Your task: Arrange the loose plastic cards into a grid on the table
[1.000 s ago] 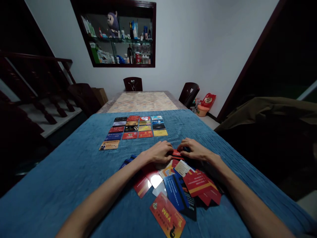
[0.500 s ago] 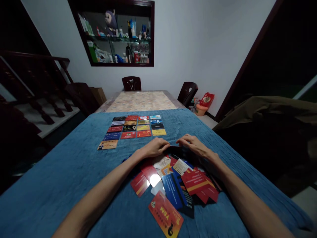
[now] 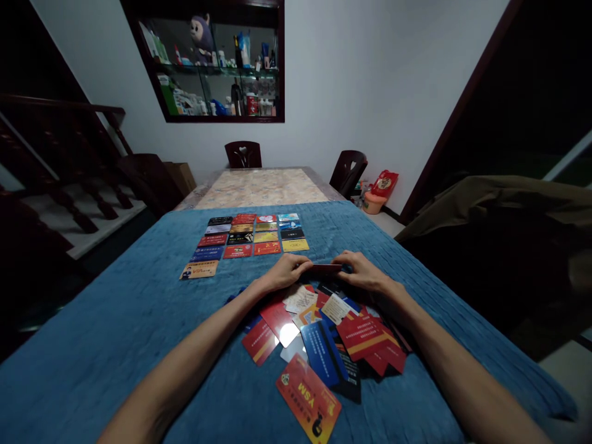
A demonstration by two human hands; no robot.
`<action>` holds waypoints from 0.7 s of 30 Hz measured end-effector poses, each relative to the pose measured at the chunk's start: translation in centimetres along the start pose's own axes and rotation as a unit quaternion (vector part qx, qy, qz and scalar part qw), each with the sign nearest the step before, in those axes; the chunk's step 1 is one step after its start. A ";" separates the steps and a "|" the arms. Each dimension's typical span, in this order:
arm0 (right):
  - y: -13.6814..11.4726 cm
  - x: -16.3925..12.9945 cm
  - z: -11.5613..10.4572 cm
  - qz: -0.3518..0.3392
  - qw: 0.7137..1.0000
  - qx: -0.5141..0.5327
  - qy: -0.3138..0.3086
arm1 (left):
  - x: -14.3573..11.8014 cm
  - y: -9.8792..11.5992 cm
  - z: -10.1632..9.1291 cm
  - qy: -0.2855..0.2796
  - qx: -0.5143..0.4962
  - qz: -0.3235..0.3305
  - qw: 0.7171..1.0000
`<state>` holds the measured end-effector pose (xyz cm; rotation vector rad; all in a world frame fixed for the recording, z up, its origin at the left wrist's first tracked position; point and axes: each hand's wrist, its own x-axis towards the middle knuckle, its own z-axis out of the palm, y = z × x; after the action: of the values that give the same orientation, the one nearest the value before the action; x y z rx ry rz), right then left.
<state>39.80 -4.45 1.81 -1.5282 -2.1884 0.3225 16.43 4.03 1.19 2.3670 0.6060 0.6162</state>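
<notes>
blue-clothed counter (image 3: 115, 320); left hand (image 3: 283, 272) and right hand (image 3: 361, 273) pinching one dark red card (image 3: 324, 268) above scattered card pile (image 3: 324, 339).

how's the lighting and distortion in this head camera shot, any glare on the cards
Head view: dim room, dark corners; wide-angle bending at the edges; one glare patch on a red card in the loose pile; the card between left hand and right hand is edge-on, its face unreadable.

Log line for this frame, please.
left hand + right hand: hold flat red card | above loose card pile | blue cloth
</notes>
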 end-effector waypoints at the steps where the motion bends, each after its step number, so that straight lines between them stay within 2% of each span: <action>1: 0.1 0.1 0.1 0.000 1.000 -0.004 0.001 | 0.0 0.0 0.0 0.000 0.000 -0.002 1.000; 9: 0.4 0.3 0.6 -0.001 0.999 -0.036 0.001 | 0.1 -0.7 0.2 0.005 0.025 -0.002 1.000; 21: 0.9 0.3 1.7 -0.022 0.997 -0.070 0.017 | -0.1 -1.3 0.7 0.045 0.034 0.009 0.998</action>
<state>39.63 -3.74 0.02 -1.5434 -2.2564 0.1316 16.36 4.62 -0.19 2.4214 0.6559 0.7228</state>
